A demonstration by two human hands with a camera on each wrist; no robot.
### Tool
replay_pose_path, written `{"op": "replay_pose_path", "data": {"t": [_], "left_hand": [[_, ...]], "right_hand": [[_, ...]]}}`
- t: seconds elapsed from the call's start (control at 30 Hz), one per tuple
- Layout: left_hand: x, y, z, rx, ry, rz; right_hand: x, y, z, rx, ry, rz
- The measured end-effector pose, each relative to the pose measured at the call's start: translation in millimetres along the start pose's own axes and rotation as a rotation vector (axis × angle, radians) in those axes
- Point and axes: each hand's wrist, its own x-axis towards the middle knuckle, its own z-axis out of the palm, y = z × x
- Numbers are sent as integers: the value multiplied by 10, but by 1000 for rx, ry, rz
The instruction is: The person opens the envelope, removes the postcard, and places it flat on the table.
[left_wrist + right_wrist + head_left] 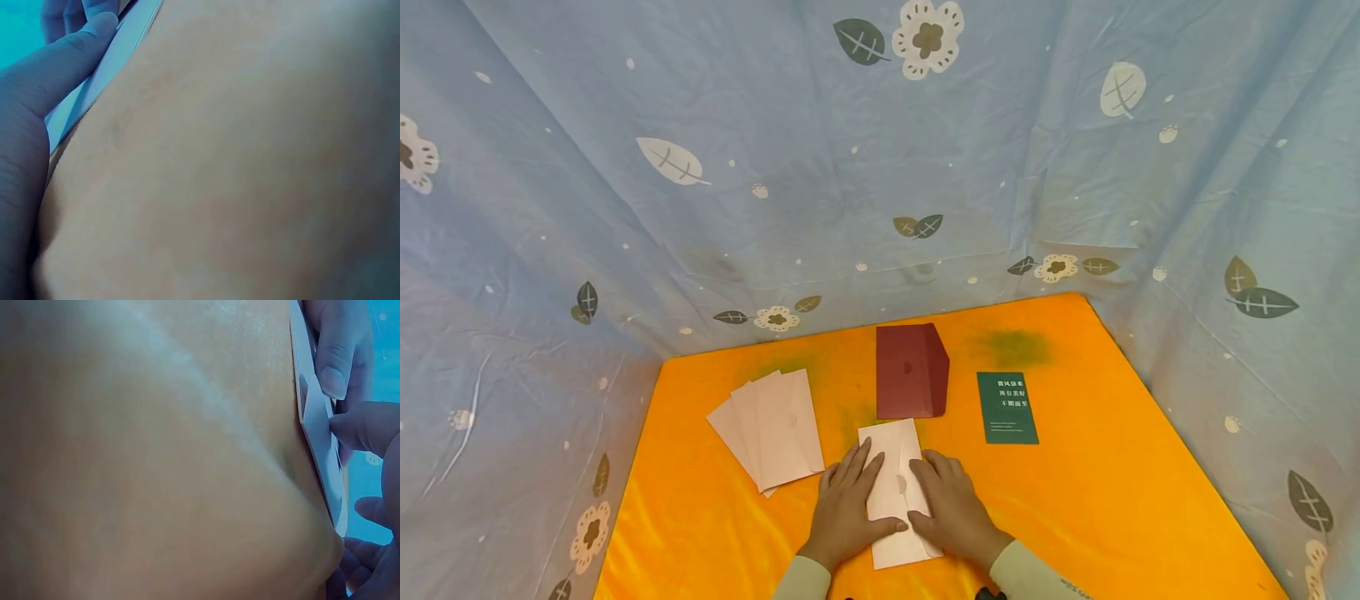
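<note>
Pale pink envelope (891,502): lying flat on the orange cloth (1097,483), at the near side, long axis running away from the person. A small half-round tab sits near its middle.

Left hand (844,510): placed at the envelope's left edge. Fingers are extended and slightly spread, pointing away from the person; the thumb reaches across the envelope's near half. The hand presses on the paper and is not closed round it.

Right hand (957,510): placed at the right edge. The thumb tip and a fingertip rest on the envelope, loosely spread, with a gap between them; the outer fingers lie beside it. I cannot tell how far those outer fingers bend.

Adjacent items: the dark red envelope (901,375) lies just beyond the pink one, pointed end to the right. The green card (1007,417), printed in white, lies farther right. To the left, overlapping pink envelopes (790,429) are fanned out, well apart from the red one.
</note>
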Motion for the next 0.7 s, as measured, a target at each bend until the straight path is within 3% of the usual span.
{"op": "replay_pose_path", "data": {"t": [0.47,0.7], "left_hand": [[5,16,-13,-5,8,-5],[4,28,-41,-14,-30,-29]], "right_hand": [[-1,-35,3,-14,4,-8],[-2,-58,-18,-12,-5,-3]]}}
